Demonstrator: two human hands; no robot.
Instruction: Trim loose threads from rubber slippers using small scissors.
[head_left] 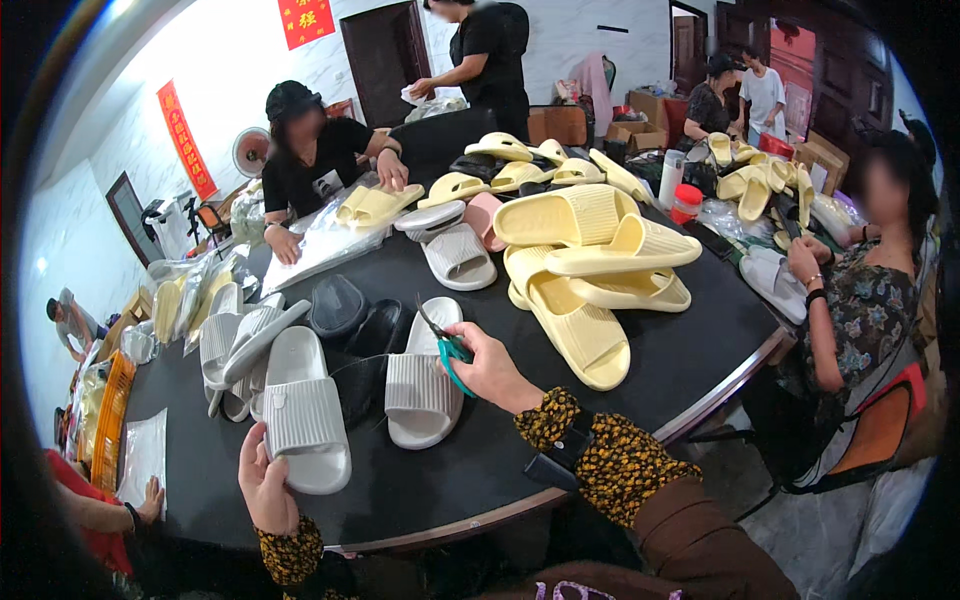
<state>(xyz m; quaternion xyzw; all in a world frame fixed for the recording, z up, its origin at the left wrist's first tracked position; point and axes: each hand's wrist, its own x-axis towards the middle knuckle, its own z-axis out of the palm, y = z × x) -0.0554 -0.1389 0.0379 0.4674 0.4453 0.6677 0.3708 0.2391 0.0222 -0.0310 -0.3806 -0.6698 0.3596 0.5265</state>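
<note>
Two grey ribbed slide sandals lie before me on the black table. My left hand (268, 482) pinches the toe edge of the left grey slide (303, 425) between thumb and fingers. In my right hand (487, 368) is a pair of scissors (452, 358) with teal handles, its dark blades pointing up and left over the right grey slide (424, 395). A thin dark strand runs between the two slides. Black slides (375, 330) rest just behind them. More grey slides (240, 345) are stacked beside the left one.
Yellow slides (590, 255) are heaped right of centre on the table (480, 460), with more behind. Across from me a person (325, 150) handles yellow slides on plastic bags. Another person (850, 270) works at the right. A red-lidded jar (686, 203) stands near a white bottle (671, 178).
</note>
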